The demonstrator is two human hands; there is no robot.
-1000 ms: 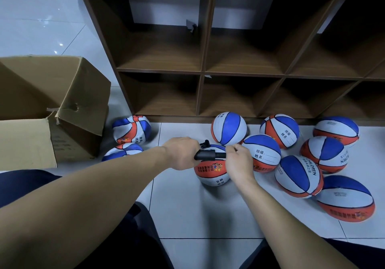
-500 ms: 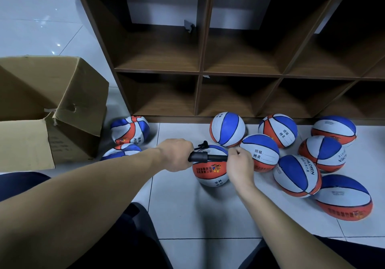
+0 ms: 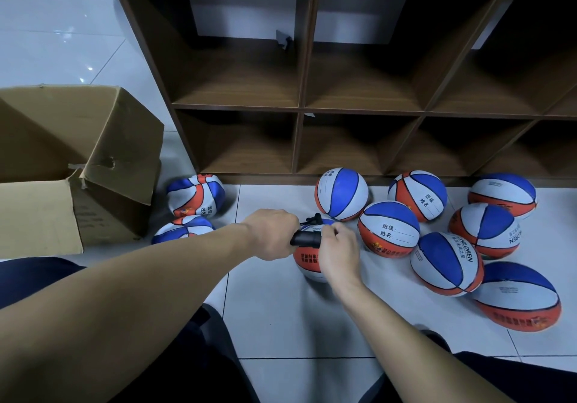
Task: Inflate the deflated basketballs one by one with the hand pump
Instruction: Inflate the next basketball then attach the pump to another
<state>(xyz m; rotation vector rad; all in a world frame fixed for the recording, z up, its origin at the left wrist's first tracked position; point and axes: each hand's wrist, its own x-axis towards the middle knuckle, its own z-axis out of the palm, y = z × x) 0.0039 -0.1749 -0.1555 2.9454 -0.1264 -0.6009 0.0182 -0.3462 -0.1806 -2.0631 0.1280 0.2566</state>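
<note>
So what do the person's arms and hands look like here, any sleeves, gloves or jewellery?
Both forearms are bare with no sleeve in view. The left hand and right hand wear no gloves, and no watch, band or ring shows. Dark navy clothing covers the legs below.

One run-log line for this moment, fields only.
step: pumping | left hand: grips pump | right hand: holds pump's other end | ball: on floor under pump | deflated balls: beside box

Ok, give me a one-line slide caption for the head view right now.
Both hands work a black hand pump over a basketball on the tiled floor, left hand gripping one end, right hand the other.
</note>
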